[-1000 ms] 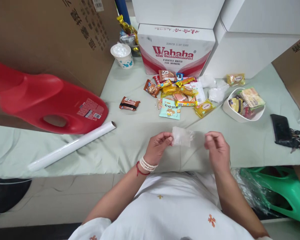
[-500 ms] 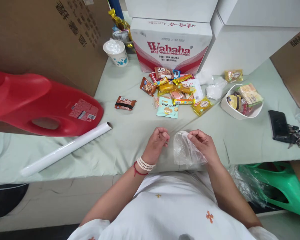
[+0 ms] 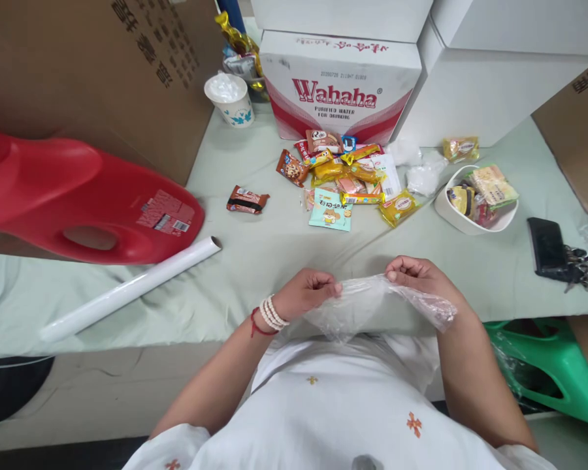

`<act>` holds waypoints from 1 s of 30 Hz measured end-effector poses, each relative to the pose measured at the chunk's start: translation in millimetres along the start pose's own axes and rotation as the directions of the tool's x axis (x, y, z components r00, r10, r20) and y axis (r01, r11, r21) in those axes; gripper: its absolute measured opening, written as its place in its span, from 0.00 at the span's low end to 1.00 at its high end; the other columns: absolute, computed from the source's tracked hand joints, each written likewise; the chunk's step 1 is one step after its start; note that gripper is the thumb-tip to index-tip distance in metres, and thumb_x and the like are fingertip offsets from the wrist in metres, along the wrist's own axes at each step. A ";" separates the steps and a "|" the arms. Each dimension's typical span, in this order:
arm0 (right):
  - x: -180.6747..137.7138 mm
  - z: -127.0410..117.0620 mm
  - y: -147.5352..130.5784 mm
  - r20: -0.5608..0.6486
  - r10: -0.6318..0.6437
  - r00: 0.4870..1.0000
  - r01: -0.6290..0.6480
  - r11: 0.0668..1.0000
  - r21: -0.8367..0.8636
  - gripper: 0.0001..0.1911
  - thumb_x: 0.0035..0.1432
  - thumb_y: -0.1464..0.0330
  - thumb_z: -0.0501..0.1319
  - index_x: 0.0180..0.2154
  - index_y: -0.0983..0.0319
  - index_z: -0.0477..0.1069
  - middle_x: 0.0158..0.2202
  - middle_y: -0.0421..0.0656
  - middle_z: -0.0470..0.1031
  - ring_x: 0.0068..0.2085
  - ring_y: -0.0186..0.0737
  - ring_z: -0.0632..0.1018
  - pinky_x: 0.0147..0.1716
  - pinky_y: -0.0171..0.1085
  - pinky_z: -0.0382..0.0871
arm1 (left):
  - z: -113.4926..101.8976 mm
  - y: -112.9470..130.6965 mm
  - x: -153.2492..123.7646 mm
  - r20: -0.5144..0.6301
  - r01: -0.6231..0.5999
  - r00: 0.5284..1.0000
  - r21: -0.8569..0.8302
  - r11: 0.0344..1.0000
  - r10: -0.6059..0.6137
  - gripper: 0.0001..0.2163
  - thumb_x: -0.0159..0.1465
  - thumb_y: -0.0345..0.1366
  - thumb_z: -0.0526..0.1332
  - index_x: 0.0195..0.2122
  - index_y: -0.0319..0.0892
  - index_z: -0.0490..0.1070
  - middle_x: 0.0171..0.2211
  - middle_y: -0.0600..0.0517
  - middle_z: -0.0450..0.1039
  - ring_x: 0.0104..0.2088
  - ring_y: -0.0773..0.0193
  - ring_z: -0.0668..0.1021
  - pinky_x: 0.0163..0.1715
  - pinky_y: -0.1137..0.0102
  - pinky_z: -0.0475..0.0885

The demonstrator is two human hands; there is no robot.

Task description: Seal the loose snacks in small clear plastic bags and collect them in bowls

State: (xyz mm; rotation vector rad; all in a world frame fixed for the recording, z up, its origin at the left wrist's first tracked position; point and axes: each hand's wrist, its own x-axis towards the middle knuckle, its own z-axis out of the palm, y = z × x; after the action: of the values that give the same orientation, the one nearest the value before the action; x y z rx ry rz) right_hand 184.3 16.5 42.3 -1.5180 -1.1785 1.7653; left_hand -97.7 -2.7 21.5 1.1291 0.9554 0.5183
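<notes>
A clear plastic bag (image 3: 355, 307) is stretched between my two hands above the table's front edge. My left hand (image 3: 313, 289) pinches one end of it, fingers closed. At the other end, my right hand (image 3: 414, 275) grips the bag, and part of the film hangs over toward the right wrist. Beyond the hands lies a pile of wrapped snacks (image 3: 347, 171), with a mint-green packet (image 3: 330, 210) at its near side. One brown-wrapped snack (image 3: 247, 200) rests apart on the left.
A white bowl (image 3: 475, 223) of snacks stands right, near a black wallet with keys (image 3: 546, 247). On the left are a red jug (image 3: 122, 202) and a white roll (image 3: 132, 287). A paper cup (image 3: 230, 101) and Wahaba-style printed carton (image 3: 340, 88) stand behind.
My left hand has moved down and taken hold of the bag's other end. My right hand has shifted right, and the bag is now pulled wide between them.
</notes>
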 end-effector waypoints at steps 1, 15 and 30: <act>0.0 -2.9 0.3 -0.090 -0.052 0.995 0.048 0.998 -0.040 0.21 0.47 0.51 0.75 0.32 0.61 0.77 0.24 0.38 0.70 0.23 0.31 0.66 0.22 0.31 0.58 | -1.8 1.7 -2.1 0.016 -0.007 1.000 0.053 0.999 0.006 0.26 0.62 0.61 0.63 0.27 0.38 0.76 0.15 0.61 0.51 0.17 0.73 0.54 0.20 0.73 0.48; -10.2 65.7 42.4 -0.369 -0.252 0.895 0.191 0.962 -0.195 0.30 0.60 0.49 0.65 0.58 0.56 0.68 0.39 0.44 0.78 0.36 0.43 0.78 0.31 0.39 0.73 | 42.8 -6.6 -4.3 -0.303 -0.081 0.944 0.171 0.982 0.130 0.30 0.70 0.59 0.50 0.42 0.39 0.81 0.17 0.58 0.57 0.20 0.67 0.62 0.24 0.71 0.60; 11.8 55.1 50.2 -0.348 -0.152 0.925 0.183 0.982 0.055 0.21 0.56 0.54 0.68 0.48 0.56 0.71 0.28 0.34 0.64 0.23 0.32 0.63 0.18 0.32 0.59 | 11.2 -18.8 9.9 -0.517 0.016 0.847 -0.215 0.976 -0.127 0.17 0.60 0.50 0.64 0.37 0.38 0.78 0.23 0.57 0.66 0.17 0.73 0.63 0.18 0.74 0.57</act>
State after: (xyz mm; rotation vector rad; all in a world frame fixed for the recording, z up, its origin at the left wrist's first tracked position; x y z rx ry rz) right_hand 135.9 -13.0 -7.5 -1.5459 -1.0082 1.3541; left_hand -85.1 -7.9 1.7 0.7671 1.3819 0.8739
